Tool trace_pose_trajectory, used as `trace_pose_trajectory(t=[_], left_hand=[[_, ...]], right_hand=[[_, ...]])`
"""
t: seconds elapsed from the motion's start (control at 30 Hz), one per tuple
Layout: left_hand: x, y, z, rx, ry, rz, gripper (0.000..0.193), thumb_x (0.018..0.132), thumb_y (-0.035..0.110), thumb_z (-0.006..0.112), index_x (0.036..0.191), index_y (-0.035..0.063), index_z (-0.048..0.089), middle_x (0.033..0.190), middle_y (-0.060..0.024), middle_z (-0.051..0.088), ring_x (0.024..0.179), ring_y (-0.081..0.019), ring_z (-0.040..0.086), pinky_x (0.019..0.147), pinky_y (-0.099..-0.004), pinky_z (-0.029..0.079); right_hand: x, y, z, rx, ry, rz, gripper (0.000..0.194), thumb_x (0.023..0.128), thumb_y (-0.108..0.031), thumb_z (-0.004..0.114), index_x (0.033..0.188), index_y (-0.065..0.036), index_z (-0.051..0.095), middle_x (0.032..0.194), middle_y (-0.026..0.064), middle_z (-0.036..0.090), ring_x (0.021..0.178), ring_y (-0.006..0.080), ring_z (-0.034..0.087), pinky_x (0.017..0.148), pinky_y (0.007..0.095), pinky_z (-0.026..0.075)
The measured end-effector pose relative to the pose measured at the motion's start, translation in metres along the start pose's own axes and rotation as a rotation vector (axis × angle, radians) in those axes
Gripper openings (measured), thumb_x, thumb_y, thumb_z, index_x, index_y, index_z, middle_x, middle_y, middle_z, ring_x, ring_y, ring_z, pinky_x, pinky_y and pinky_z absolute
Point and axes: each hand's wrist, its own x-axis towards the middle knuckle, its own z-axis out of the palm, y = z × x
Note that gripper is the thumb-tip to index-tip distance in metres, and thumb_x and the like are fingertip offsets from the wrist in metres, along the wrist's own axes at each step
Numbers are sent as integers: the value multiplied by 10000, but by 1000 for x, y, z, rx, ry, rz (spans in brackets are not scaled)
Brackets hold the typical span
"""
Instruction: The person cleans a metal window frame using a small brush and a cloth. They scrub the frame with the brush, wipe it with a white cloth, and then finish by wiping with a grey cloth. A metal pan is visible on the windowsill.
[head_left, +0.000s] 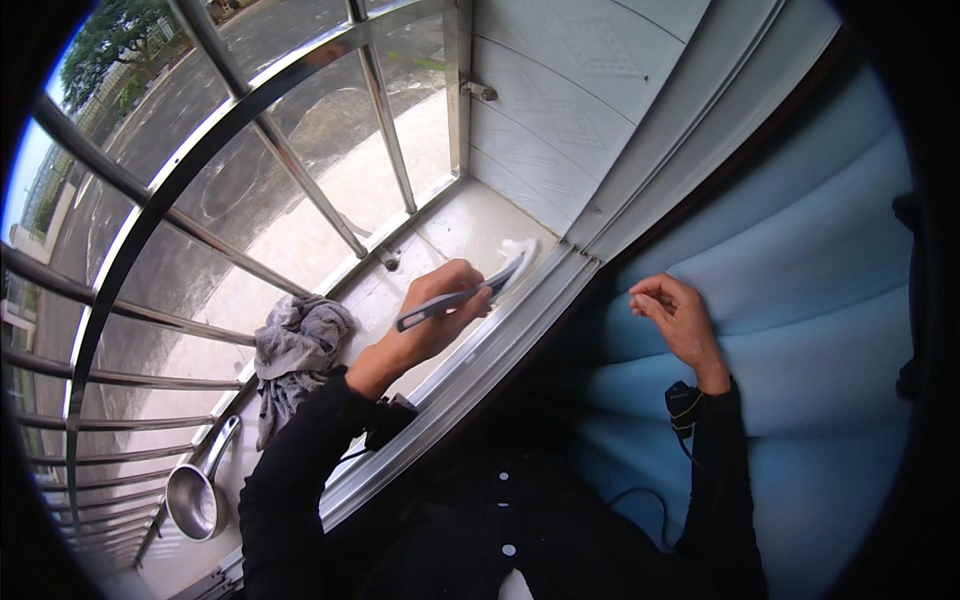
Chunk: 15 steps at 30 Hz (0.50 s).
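A scrub brush with a grey handle (431, 308) is gripped in my left hand (429, 337). The brush's pale bristles (527, 261), slightly blurred, are against the tiled window ledge (480, 210) near its far right corner. White foam (513, 247) lies beside the bristles. My right hand (679, 319) is held to the right of the window frame, its fingers curled in towards the thumb, with nothing visible in it. Behind it spread soft blue folds (795, 277), perhaps fabric. A crumpled grey cloth (300, 337) rests on the ledge, left of my left forearm.
Metal bars (311, 180) close off the ledge's outer side. A metal saucepan (196, 501) leans against them at lower left. Aluminium sliding-window tracks (480, 360) run along the inner edge, and a white tiled wall (555, 112) rises at the far end.
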Motion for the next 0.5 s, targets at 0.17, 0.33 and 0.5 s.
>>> trace_pose_trajectory(t=[0.17,0.33,0.5], left_hand=[[38,-10,23,342,-345,192,107,983,126,584,989,26,545,914,-137,556,779,-291,631,653,-388,516],[33,-2,32,560,-475,244,82,952,81,564,1008,37,523,1002,-134,570,854,-299,661,720,-411,568],[25,3,29,602,-432,237,204,931,38,572,1132,26,536,1051,-155,577,909,-335,679,743,-395,601]], right_hand=[[-30,28,3,-36,67,32,106,990,-56,620,1052,19,663,910,62,697,838,110,676,791,257,551],[-10,16,49,-189,172,-152,185,955,-21,637,1132,-19,694,1012,85,714,880,167,676,800,277,540],[33,1,90,-500,229,-482,214,901,-7,660,1098,-44,734,1110,89,716,920,297,625,804,367,529]])
